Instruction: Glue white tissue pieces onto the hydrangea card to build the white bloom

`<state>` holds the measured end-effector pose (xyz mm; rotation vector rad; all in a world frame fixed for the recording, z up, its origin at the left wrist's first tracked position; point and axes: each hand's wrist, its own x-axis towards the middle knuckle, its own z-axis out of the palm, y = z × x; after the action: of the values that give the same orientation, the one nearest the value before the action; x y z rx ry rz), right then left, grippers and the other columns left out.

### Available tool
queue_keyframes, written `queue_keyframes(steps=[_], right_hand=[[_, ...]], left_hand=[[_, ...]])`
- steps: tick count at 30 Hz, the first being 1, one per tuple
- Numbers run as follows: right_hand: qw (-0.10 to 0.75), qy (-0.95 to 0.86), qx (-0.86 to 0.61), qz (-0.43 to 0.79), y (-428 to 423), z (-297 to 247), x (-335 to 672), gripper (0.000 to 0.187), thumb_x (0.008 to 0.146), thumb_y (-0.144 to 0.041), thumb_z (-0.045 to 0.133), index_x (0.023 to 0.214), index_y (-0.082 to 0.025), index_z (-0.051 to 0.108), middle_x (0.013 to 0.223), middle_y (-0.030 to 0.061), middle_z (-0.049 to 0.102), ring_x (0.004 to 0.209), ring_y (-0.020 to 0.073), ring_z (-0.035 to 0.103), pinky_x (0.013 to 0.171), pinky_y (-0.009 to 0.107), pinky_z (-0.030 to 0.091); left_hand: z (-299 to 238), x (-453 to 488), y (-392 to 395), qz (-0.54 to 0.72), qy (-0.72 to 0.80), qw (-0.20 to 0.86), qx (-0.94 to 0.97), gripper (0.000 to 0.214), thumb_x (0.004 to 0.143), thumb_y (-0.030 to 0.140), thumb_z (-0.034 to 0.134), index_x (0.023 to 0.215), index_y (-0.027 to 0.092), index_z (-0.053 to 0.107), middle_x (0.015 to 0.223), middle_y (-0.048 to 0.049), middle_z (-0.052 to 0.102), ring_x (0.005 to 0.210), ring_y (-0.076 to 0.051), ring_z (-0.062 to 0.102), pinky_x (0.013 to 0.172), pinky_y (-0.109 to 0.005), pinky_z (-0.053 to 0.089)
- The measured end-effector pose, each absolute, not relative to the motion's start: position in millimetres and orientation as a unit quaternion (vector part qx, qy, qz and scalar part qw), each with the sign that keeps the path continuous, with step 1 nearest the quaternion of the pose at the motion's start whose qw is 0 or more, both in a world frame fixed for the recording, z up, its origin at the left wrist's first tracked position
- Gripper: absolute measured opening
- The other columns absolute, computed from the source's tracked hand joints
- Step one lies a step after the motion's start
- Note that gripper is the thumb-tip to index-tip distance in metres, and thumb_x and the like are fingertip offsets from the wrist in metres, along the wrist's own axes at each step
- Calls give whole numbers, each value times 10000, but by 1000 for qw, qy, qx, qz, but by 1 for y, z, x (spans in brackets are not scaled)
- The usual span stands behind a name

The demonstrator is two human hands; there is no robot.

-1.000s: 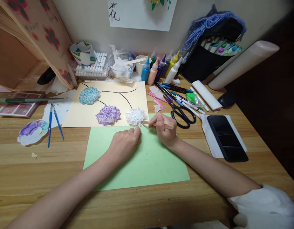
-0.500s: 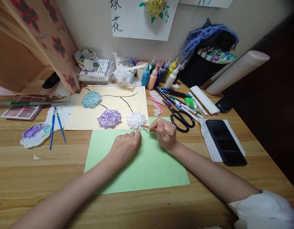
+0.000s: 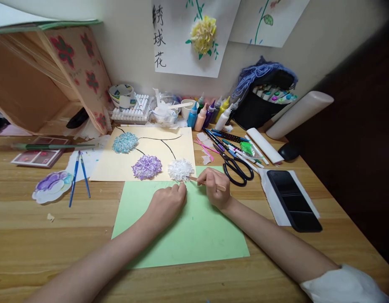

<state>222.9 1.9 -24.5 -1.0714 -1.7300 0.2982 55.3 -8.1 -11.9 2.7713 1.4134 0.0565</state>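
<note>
The right hand (image 3: 215,191) has its fingers (image 3: 210,179) pinched round a thin wooden stick (image 3: 210,182), whose tip touches the lower right edge of the white paper flower (image 3: 181,169). The left hand (image 3: 167,202) lies on the green sheet (image 3: 188,229), its fingertips (image 3: 181,187) pressed together at the flower's lower edge; whether they nip a scrap of paper I cannot tell. The flower sits at the bottom right corner of the cream sheet (image 3: 118,166), right of a purple flower (image 3: 146,166) and a blue flower (image 3: 125,142).

This looks like tucking or pressing petals into the white flower; the next move calls for a light, steady stick while the left fingers hold the edge.

Against the earlier frames, both hands keep the same hold, and the view has tilted up, showing more of the wall.

On the worktop (image 3: 39,235), scissors (image 3: 235,170) lie just right of the hands.
</note>
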Motion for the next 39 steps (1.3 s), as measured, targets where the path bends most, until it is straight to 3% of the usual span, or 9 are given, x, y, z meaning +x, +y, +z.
queue_keyframes(steps=[7,13,18,22,28,31,34,39], right_hand=[[498,-725,-458,127,3,-24,220,413,937,-230,269,605,-202,512,535,11,545,514,136,520,528,272,409],[581,-682,-423,133,0,-32,229,434,942,-260,254,603,-204,520,520,5,532,513,144,508,533,292,402],[601,-618,-495,112,21,-28,248,269,921,-299,393,755,-195,578,689,14,594,668,158,565,642,298,438],[559,-613,-544,128,39,-25,258,193,910,-303,443,976,-192,586,935,56,635,893,189,593,784,328,450],[466,-712,-518,88,49,-24,264,200,924,-252,410,965,-197,597,956,74,661,940,207,598,838,347,450],[381,-770,-512,27,68,-20,274,173,912,-213,421,967,-199,585,1000,93,654,962,222,589,836,350,449],[250,-813,-526,-5,95,-16,282,159,881,-140,439,840,-180,587,881,90,651,866,219,589,746,310,447],[222,-815,-534,-21,124,-23,281,151,829,-85,471,742,-174,555,716,56,601,735,194,556,650,268,396]], left_hand=[[-10,55,-9,17,455,14,890,224,883,146,340,847,158,561,657,-53,617,573,-168,617,450,-242,349],[-12,54,-9,21,448,-8,894,232,888,144,331,873,150,562,644,-45,613,551,-173,611,432,-252,319],[-15,52,-10,50,446,-37,893,218,884,148,348,855,161,564,643,-27,624,533,-170,604,428,-264,291],[-16,49,-12,93,460,-39,882,202,885,170,365,799,179,547,620,-9,630,493,-150,579,431,-261,263],[-19,48,-13,163,447,-41,878,221,872,163,378,675,182,473,518,21,568,430,-112,519,438,-258,221],[-22,47,-13,204,426,-50,880,220,865,170,385,657,185,452,488,34,539,404,-109,491,436,-265,218],[-24,47,-12,225,417,-54,879,215,858,165,396,649,186,442,477,41,528,394,-106,478,437,-268,222],[-22,46,-11,235,415,-53,877,212,849,160,410,641,186,437,480,45,524,396,-99,473,442,-264,232]])
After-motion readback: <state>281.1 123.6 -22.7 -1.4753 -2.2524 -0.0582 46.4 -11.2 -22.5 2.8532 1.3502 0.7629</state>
